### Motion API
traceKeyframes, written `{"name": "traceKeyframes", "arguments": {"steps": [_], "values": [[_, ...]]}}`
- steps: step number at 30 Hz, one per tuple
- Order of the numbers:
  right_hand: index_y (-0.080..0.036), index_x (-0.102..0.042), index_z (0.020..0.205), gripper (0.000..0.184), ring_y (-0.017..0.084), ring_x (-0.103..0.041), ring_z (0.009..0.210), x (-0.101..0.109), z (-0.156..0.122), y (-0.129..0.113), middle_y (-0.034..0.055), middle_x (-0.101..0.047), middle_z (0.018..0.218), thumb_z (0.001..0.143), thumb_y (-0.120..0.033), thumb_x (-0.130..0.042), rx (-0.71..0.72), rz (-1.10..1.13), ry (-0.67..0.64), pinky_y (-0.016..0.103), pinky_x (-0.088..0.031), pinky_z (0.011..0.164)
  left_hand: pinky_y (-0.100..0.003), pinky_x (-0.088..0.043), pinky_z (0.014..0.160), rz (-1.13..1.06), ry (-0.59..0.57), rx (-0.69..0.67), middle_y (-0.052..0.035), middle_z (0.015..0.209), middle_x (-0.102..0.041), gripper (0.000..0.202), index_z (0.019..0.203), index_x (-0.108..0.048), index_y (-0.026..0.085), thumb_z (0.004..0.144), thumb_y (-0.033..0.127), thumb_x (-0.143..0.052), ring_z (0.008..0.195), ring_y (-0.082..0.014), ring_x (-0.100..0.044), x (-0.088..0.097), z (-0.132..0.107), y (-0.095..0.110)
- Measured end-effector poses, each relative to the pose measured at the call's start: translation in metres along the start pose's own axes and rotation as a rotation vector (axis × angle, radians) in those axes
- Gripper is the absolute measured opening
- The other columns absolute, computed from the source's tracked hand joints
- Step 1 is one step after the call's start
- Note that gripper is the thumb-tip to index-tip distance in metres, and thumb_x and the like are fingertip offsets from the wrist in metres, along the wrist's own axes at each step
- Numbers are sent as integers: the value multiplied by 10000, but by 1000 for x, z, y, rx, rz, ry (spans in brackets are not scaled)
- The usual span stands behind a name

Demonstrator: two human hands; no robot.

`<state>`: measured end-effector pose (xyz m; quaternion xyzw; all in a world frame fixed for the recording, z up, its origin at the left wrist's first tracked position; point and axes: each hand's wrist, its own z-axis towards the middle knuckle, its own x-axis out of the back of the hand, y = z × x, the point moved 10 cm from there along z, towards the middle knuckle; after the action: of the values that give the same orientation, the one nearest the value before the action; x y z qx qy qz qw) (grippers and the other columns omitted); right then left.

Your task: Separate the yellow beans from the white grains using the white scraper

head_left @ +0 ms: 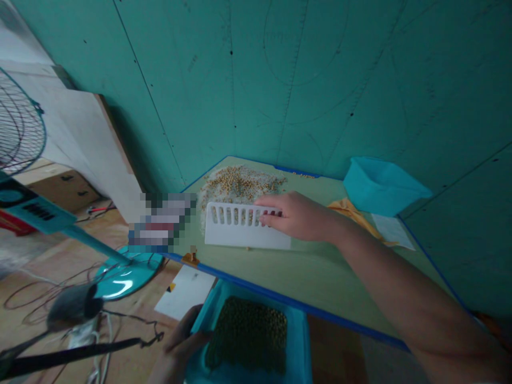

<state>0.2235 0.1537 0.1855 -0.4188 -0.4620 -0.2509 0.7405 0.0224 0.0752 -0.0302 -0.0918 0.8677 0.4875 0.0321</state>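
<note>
My right hand [301, 216] grips the top edge of a white plastic strip with a row of slots [244, 233], its fingers at the right-hand slots. The strip stands on edge on the pale green tabletop [320, 277]. Right behind it lies a spread of small tan and whitish grains [240, 184]; a few show through the slots. Below the table's front edge, my left hand [182, 341] holds the left wall of a blue plastic bin [299, 341], thumb over the rim. Many dark greenish-brown grains [248, 336] fill much of it. The fingers under the bin are hidden.
A turquoise container [384, 186] stands at the table's back right, beside a yellowish cloth [358, 218] and a white sheet [394, 232]. A green wall [260, 80] rises behind. Left are a fan [36, 208], cables, and a dark cylindrical object [74, 306].
</note>
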Motion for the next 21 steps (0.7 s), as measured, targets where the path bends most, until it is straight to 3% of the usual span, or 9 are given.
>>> {"name": "traceKeyframes", "arguments": {"steps": [4, 10, 16, 21], "values": [[-158, -599, 935, 194, 116, -546, 676, -3, -1, -3, 31, -643, 798, 798, -215, -475, -1, 13, -22, 209, -300, 570, -229, -464, 459, -39, 20, 25, 101, 580, -674, 250, 717, -639, 279, 514, 133, -643, 548, -177, -601, 0, -1, 0], [-154, -581, 847, 153, 110, -527, 627, -9, -2, -2, 17, -616, 713, 802, -232, -457, -42, 92, -81, 209, -289, 527, -258, -464, 500, 56, 19, -5, 69, 582, -680, 237, 729, -639, 280, 512, 186, -657, 642, -228, -632, 2, -2, 3], [-143, -534, 834, 129, 115, -557, 661, -23, 1, 27, 25, -622, 751, 801, -243, -459, -108, 297, -189, 210, -357, 549, -267, -468, 513, 78, -3, 37, 66, 598, -686, 241, 731, -637, 275, 509, 180, -652, 630, -227, -637, 1, 2, -1], [-151, -479, 838, 93, 113, -585, 666, -55, -9, 46, 17, -611, 778, 761, -199, -502, -228, 543, -432, 212, -423, 555, -261, -470, 506, 27, 28, 26, 63, 574, -680, 258, 749, -640, 258, 511, 157, -653, 591, -214, -635, 2, 1, -1]]}}
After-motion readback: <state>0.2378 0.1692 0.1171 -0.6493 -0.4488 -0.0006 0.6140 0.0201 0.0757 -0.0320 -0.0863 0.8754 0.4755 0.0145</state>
